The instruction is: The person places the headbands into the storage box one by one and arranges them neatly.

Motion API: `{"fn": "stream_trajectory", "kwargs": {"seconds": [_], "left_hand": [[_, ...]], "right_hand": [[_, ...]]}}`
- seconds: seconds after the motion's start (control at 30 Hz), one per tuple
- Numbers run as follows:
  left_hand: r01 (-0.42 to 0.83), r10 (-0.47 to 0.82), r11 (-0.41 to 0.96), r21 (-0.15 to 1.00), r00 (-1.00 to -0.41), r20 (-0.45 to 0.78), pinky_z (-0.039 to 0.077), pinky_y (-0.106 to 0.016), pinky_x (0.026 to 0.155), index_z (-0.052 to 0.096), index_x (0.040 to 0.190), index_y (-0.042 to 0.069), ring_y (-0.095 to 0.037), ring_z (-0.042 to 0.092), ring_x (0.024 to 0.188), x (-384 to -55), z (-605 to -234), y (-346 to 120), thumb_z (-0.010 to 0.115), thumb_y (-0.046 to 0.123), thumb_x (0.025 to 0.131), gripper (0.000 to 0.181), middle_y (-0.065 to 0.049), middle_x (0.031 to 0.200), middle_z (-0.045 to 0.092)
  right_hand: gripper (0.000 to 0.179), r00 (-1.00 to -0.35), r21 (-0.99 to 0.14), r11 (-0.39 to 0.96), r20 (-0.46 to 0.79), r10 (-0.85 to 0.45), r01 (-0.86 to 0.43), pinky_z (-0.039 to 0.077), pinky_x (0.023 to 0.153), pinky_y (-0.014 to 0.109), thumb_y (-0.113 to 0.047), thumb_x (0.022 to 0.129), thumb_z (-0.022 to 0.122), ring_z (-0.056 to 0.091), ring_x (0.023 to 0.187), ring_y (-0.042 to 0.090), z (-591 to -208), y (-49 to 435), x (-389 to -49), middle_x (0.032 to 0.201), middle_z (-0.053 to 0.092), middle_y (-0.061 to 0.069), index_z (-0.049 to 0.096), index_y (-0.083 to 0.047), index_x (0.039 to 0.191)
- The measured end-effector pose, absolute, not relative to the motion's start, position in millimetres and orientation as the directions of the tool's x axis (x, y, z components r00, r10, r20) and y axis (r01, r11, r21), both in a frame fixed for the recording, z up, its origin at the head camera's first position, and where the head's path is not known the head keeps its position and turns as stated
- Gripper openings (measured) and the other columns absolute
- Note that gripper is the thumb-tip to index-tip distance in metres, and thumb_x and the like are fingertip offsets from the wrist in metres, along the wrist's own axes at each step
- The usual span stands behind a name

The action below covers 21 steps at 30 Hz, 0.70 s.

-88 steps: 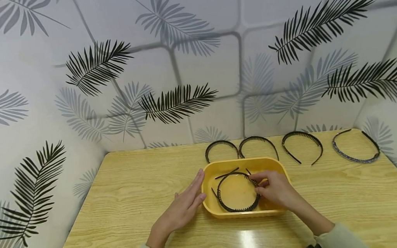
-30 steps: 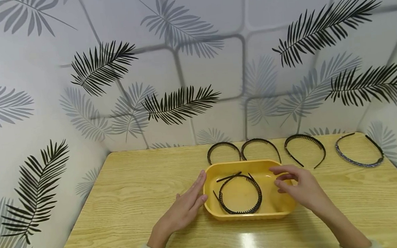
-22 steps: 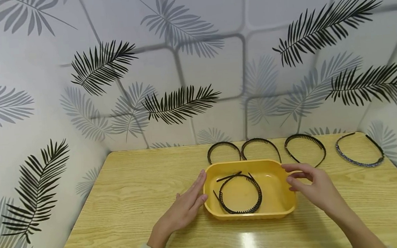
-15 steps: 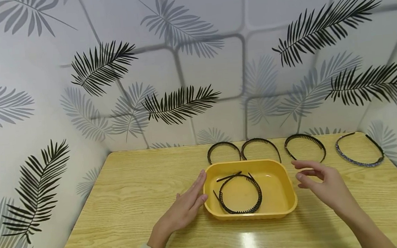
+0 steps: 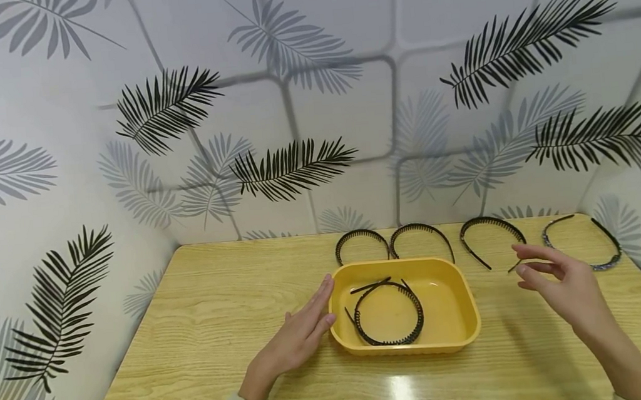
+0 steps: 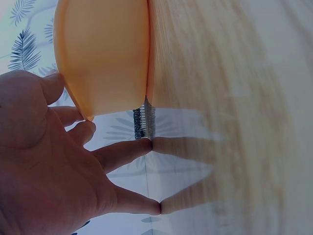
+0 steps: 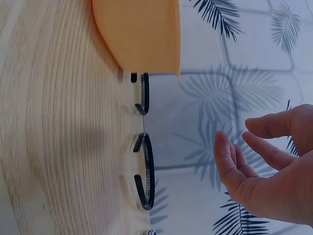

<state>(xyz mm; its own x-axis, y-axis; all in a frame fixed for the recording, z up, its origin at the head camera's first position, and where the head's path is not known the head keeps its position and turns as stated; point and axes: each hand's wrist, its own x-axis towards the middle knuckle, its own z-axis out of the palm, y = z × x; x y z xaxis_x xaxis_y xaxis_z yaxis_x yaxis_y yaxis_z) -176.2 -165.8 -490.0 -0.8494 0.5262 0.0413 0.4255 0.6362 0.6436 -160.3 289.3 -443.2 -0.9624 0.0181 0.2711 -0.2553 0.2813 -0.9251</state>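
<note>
My left hand [image 5: 294,340] rests with straight fingers against the left wall of a yellow plastic basin [image 5: 450,344]; in the left wrist view its fingertips touch the rim and the table. Inside the basin lie black toothed headbands [image 5: 420,318], overlapping in a ring. To the right of the basin, my right hand [image 5: 566,278] hovers over the table with loosely bent fingers and nothing between them. It overlaps one end of a black headband [image 5: 490,218] and part of a blue-patterned headband [image 5: 613,258] in the head view.
Two more black headbands [image 5: 359,231] lie side by side behind the basin, their lower parts hidden by it. The wooden table [image 5: 236,282] ends at a wall [image 5: 348,191] with leaf prints.
My right hand has let go of a headband in the basin, lifted out over the right rim and moved right towards the back-row headbands. My left hand has stayed at the basin.
</note>
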Motion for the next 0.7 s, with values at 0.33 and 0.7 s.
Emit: {"fn": "stream_trajectory", "kwargs": {"seconds": [0.33, 0.7], "left_hand": [[0.432, 0.529, 0.632, 0.643, -0.847, 0.049, 0.011, -0.089, 0.099, 0.008, 0.167, 0.02, -0.029, 0.017, 0.155, -175.8, -491.0, -165.0, 0.039, 0.031, 0.113, 0.063, 0.004, 0.172, 0.004], [0.431, 0.527, 0.633, 0.644, -0.849, 0.05, 0.011, -0.089, 0.099, 0.009, 0.167, 0.021, -0.028, 0.017, 0.155, -176.0, -490.2, -165.1, 0.04, 0.031, 0.113, 0.063, 0.006, 0.171, 0.004]], "right_hand": [[0.033, -0.964, -0.954, 0.219, 0.236, 0.126, -0.205, 0.057, 0.072, 0.018, 0.0, 0.099, 0.067, 0.065, 0.094, -0.006, -447.8, 325.1, -165.0, 0.119, 0.066, -0.023, 0.071, -0.023, 0.123], [0.035, -0.946, -0.928, 0.366, 0.183, 0.268, -0.076, 0.053, 0.068, 0.011, -0.012, 0.102, 0.064, 0.061, 0.086, -0.012, -458.9, 354.0, -172.7, 0.109, 0.053, -0.023, 0.065, -0.028, 0.134]]}}
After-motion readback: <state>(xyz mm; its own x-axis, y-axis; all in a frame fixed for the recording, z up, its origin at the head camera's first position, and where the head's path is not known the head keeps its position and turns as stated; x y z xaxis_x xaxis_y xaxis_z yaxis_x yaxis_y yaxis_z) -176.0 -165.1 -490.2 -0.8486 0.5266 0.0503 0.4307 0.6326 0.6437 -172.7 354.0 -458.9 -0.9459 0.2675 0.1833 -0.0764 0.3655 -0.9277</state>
